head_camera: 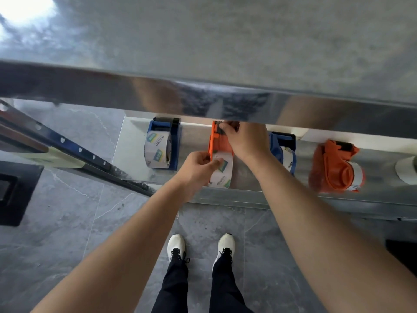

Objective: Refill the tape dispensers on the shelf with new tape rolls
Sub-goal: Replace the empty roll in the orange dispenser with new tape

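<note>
An orange tape dispenser point(217, 143) lies on the metal shelf point(133, 154) with a clear printed tape roll point(223, 175) set in it. My left hand point(196, 168) pinches the roll at its left side. My right hand point(244, 141) grips the dispenser's far end by the cutter, fingers curled over it. A blue dispenser point(163, 143) with a tape roll sits to the left. Another blue dispenser point(283, 150) with a roll lies right of my right wrist. A second orange dispenser point(334, 166) lies further right.
An upper metal shelf point(203, 98) overhangs the far ends of the dispensers. A loose white roll point(407, 169) shows at the right edge. A blue perforated upright point(74, 147) slants at the left. My feet in white shoes point(200, 247) stand on grey floor tiles.
</note>
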Demonstrator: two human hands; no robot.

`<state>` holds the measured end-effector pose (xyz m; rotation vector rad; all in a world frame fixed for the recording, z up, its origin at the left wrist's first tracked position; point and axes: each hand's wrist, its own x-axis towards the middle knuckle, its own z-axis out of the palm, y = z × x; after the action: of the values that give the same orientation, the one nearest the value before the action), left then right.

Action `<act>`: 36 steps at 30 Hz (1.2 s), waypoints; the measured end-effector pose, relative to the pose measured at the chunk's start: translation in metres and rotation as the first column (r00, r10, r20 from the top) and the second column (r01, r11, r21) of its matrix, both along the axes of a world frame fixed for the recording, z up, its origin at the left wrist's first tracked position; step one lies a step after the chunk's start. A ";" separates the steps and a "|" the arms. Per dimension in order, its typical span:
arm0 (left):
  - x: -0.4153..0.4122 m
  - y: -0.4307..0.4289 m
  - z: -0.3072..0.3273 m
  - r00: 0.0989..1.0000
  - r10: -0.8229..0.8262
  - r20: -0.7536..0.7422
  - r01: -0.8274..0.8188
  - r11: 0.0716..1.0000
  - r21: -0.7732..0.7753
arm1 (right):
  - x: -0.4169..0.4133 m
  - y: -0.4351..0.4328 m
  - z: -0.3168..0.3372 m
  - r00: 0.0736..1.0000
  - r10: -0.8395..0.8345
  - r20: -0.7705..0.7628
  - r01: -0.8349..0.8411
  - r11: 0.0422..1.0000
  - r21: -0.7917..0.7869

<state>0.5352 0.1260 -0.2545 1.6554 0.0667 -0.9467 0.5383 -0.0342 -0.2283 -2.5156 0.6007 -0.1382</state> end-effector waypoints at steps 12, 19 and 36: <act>-0.008 0.003 -0.005 0.992 0.077 0.099 -0.079 0.997 0.022 | 0.000 0.009 -0.005 0.991 0.024 0.133 -0.019 0.999 -0.037; -0.009 0.008 -0.004 0.991 0.052 0.121 -0.055 0.998 0.015 | -0.002 0.018 0.005 0.991 0.045 0.124 -0.039 0.998 -0.055; -0.008 0.017 -0.010 0.990 0.100 0.097 -0.097 0.995 -0.038 | 0.001 0.030 0.007 0.986 0.110 0.126 -0.094 0.988 -0.125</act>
<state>0.5270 0.1435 -0.2650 1.6502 0.0645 -0.7858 0.5393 -0.0041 -0.2217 -2.6204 0.4196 -0.3092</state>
